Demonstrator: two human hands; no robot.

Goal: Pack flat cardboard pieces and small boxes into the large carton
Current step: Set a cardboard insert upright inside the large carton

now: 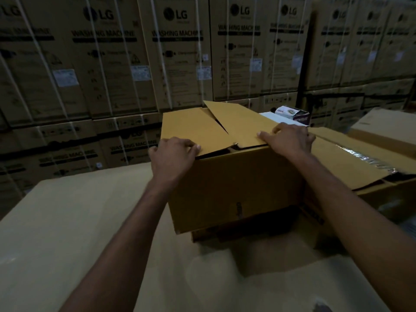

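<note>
A large brown carton (236, 188) stands in front of me on a pale cardboard surface (78, 221). Its top flaps (202, 127) are folded nearly closed, with a dark gap along the near edge. My left hand (173, 156) grips the near left corner of the top, fingers curled over a flap's edge. My right hand (290, 140) lies on the right flap, its fingertips pressing at the flap's near edge. A small printed box (292, 113) lies behind the carton at the right. The carton's contents are hidden.
Another open carton (360, 163) with silver tape on its flap sits against the right side. A further box (387, 129) stands at the far right. Stacked washing machine cartons (135, 64) with white straps form a wall behind.
</note>
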